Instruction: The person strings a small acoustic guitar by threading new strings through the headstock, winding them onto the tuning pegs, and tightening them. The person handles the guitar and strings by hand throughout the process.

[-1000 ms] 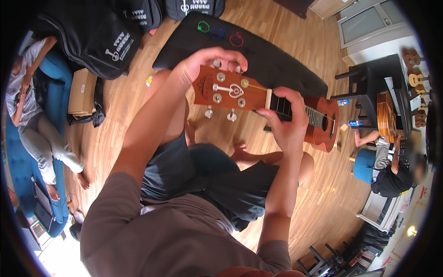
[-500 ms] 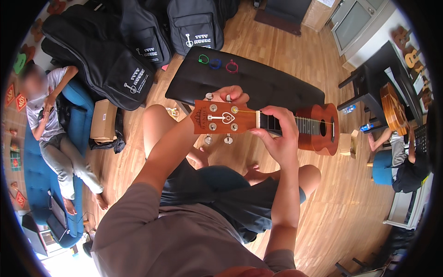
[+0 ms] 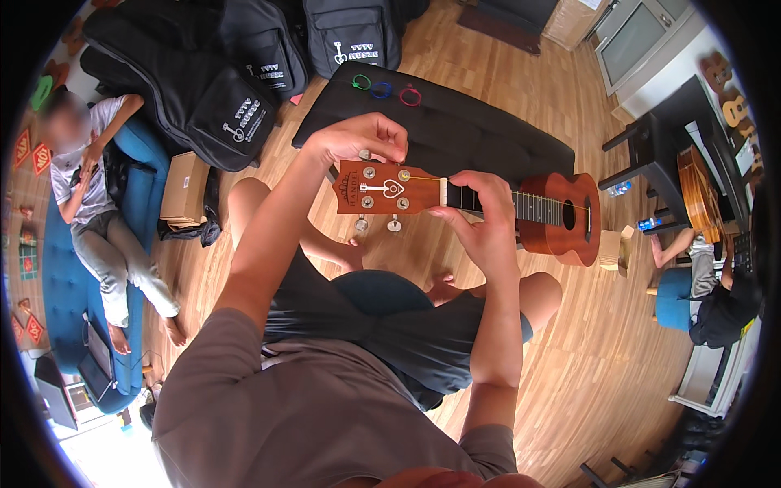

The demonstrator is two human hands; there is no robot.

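Note:
A reddish-brown ukulele (image 3: 565,236) lies crosswise in front of me, headstock to the left with a white heart emblem and metal tuners. My right hand (image 3: 486,220) grips its neck just past the nut, thumb below and fingers over the top. My left hand (image 3: 362,138) is curled above the headstock (image 3: 382,195) by the upper tuning pegs, fingertips pinched together; what they hold is too small or hidden to make out.
Beyond stands a black padded bench (image 3: 439,118) with three coloured rings (image 3: 382,89). Black instrument bags (image 3: 187,98) and cardboard (image 3: 183,191) are at left. One person (image 3: 93,211) reclines on a blue sofa; another (image 3: 712,301) sits at right beside a guitar (image 3: 701,195).
Since half a second ago my left hand has risen from the upper pegs, its fingers curling closer together. My right hand has kept its grip on the neck.

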